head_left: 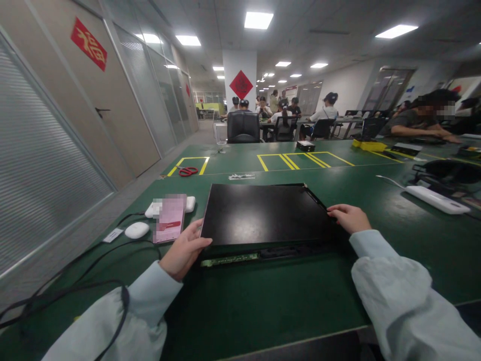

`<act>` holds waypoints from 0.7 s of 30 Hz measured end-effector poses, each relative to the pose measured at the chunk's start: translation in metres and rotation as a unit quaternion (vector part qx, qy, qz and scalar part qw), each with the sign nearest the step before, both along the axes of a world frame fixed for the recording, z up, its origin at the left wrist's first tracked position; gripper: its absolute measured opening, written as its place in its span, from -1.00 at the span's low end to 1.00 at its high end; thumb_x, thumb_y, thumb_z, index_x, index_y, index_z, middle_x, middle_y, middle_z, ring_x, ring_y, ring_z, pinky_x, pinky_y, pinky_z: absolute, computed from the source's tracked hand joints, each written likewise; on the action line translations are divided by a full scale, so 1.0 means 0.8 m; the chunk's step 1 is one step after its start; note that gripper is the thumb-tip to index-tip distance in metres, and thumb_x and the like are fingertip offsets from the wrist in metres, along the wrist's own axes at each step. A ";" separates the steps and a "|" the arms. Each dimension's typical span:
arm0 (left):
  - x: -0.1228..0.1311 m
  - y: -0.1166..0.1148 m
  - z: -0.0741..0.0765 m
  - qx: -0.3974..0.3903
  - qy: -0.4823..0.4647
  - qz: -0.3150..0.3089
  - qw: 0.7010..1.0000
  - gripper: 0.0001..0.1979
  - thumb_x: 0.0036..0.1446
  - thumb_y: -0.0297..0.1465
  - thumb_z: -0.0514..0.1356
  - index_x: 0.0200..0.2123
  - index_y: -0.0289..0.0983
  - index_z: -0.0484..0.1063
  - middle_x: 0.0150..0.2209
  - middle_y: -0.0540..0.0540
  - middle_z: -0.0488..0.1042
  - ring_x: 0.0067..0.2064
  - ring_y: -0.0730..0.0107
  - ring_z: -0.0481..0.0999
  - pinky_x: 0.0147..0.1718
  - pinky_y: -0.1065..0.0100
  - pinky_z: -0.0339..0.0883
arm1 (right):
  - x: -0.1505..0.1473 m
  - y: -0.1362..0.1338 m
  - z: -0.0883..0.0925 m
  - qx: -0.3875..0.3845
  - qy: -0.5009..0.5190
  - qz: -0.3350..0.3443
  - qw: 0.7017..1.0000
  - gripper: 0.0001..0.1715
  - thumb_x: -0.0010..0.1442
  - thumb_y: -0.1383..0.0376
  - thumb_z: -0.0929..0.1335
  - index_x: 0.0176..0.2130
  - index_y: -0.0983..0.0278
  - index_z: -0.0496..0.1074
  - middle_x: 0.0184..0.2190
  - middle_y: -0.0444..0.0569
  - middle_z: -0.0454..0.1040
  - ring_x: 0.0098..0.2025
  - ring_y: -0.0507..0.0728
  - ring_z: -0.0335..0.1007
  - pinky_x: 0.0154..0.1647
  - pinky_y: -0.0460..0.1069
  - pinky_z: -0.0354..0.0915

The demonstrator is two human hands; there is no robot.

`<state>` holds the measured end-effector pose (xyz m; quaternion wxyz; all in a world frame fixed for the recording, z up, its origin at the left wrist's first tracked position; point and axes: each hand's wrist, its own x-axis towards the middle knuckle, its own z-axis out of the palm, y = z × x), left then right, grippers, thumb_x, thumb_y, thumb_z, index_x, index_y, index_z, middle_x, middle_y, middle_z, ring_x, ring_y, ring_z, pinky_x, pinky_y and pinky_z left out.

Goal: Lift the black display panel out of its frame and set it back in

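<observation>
A flat, glossy black screen panel [259, 213] is tilted up a little in front of me, its near edge raised. My left hand [186, 248] grips its left edge near the front corner, thumb on top and fingers beneath. At the right edge my right hand [349, 216] pinches with thumb and forefinger; whether it also touches the frame below, I cannot tell. Under the panel lies a black frame [289, 250], showing along the front and at the far right corner. A green circuit board strip [235, 259] lies along the near side, below the panel.
Left on the green table [281, 296] are a pink phone [170, 220], a white round case [137, 230] and black cables [101, 260]. Red scissors [188, 171] lie behind. A white power strip [436, 199] is at right. Several people sit farther back.
</observation>
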<state>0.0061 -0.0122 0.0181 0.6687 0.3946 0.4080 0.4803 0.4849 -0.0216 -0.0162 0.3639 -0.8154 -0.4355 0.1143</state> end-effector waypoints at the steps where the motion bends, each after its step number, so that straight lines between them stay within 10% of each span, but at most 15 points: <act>1: 0.000 0.000 0.000 -0.002 0.001 0.000 1.000 -0.32 -0.32 -0.59 0.47 -0.02 -0.26 0.47 -0.14 -0.16 0.67 0.00 -0.01 0.64 -0.03 0.18 0.51 | 0.000 0.000 0.000 0.001 -0.003 0.001 1.000 -0.76 -0.07 0.21 0.41 -0.36 0.15 0.66 -0.40 -0.06 0.64 -0.41 0.15 0.48 -0.29 0.04 0.38; 21: 0.001 -0.006 0.008 -0.005 0.020 -0.003 1.000 -0.26 -0.34 -0.57 0.48 0.02 -0.28 0.43 -0.14 -0.17 0.67 0.02 -0.01 0.63 -0.02 0.18 0.49 | -0.011 -0.004 0.008 -0.007 0.005 -0.006 1.000 -0.76 -0.08 0.20 0.39 -0.38 0.15 0.65 -0.37 -0.05 0.64 -0.36 0.17 0.49 -0.20 0.06 0.37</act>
